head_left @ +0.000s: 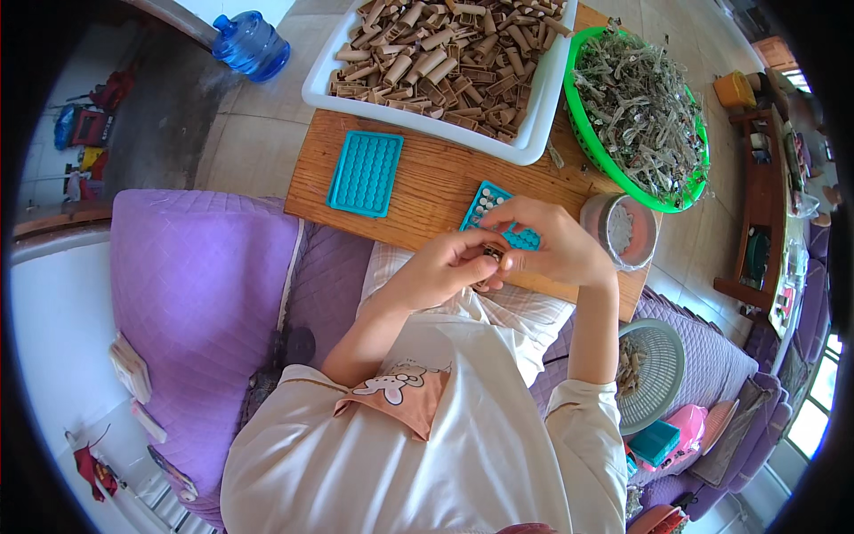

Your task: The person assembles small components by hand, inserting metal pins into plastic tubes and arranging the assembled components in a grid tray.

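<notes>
Your left hand [445, 265] and right hand [553, 245] meet just over the near edge of the wooden worktop [427, 191], right above your lap. Left fingers [476, 252] are curled tight, pinching a small dark-and-tan piece [491, 255] at the tips; what exactly it is, too small to tell. Right fingers [511, 216] are bent and closed down over the same piece from the other side, thumb touching your left fingertips. Both hands are gripping, not spread.

Right behind your hands, partly covered by the right one, lies a teal dimpled tray [487, 203], tilted, with pale pieces sitting in some of its holes. A second teal tray [365, 173] of the same kind lies flat to the left, well apart from the hands, holes unfilled as far as you can see.

At the far side of the worktop: a white rectangular tub [534, 133] packed with brown tube-like pieces, and beside it on the right a green round basket [592, 147] heaped with grey-green scraps. A clear round container [642, 233] sits at the right corner, near your right hand. Below it, on the purple sofa [205, 285], a white mesh basket [663, 374] holds a few brownish bits. A blue water jug [252, 43] stands on the floor at top left.
</notes>
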A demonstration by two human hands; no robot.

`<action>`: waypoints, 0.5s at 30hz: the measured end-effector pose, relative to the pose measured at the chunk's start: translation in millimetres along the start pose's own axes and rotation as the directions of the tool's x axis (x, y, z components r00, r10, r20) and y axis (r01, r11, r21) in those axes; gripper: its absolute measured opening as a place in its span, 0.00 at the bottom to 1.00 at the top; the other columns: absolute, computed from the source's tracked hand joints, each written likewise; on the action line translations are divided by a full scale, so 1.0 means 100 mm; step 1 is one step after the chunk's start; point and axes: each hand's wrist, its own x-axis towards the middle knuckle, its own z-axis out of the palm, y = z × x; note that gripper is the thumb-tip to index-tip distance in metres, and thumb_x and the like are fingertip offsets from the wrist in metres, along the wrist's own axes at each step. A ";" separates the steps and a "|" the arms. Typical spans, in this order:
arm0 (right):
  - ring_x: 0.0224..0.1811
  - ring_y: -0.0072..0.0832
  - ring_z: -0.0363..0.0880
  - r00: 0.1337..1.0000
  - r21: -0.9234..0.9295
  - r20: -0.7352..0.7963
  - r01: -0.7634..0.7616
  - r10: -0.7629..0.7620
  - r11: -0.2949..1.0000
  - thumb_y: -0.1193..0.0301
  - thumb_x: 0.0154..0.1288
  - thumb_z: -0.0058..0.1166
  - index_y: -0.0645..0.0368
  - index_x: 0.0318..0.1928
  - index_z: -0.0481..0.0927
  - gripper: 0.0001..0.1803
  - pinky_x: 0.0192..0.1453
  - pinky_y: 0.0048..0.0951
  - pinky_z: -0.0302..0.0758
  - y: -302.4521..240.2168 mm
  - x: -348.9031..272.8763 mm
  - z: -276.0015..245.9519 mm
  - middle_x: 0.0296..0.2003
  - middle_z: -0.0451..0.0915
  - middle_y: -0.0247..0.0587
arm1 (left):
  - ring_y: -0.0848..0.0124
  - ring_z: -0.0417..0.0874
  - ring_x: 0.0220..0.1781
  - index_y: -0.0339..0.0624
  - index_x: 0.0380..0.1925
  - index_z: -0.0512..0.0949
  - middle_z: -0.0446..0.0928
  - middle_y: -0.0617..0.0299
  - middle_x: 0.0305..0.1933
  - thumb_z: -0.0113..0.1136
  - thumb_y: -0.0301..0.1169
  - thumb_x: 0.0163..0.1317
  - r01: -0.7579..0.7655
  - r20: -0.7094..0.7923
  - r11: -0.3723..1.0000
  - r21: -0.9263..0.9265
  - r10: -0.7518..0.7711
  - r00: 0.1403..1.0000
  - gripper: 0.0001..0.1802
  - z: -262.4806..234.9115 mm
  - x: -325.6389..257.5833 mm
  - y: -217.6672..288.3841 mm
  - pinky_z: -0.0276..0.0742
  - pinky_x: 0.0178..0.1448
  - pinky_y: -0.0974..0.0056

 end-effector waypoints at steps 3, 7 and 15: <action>0.35 0.24 0.72 0.997 0.146 -0.049 0.067 -0.061 0.987 0.69 0.52 0.54 0.62 0.40 0.73 0.14 0.40 0.24 0.69 0.08 0.29 -0.08 0.34 0.74 0.36 | 0.77 0.75 0.33 0.35 0.43 0.68 0.74 0.59 0.33 0.48 0.28 0.58 0.015 -0.054 0.998 -0.056 -0.018 0.998 0.13 -0.09 -0.02 0.00 0.72 0.38 0.71; 0.29 0.17 0.70 0.940 -0.040 -0.322 -0.137 0.117 0.990 0.70 0.57 0.49 0.63 0.39 0.72 0.12 0.33 0.20 0.69 0.23 0.85 -0.30 0.30 0.75 0.32 | 0.76 0.75 0.34 0.34 0.42 0.68 0.74 0.59 0.33 0.48 0.28 0.58 0.057 -0.055 0.997 -0.051 -0.060 0.997 0.12 -0.14 -0.04 -0.02 0.72 0.38 0.71; 0.32 0.38 0.77 0.834 -0.210 -0.505 -0.368 0.222 0.906 0.62 0.49 0.54 0.58 0.35 0.77 0.15 0.39 0.32 0.72 0.83 1.70 -0.37 0.28 0.78 0.45 | 0.75 0.76 0.33 0.33 0.44 0.68 0.74 0.56 0.34 0.46 0.25 0.59 0.097 -0.064 0.995 0.021 -0.096 0.993 0.13 -0.08 -0.04 -0.04 0.73 0.37 0.72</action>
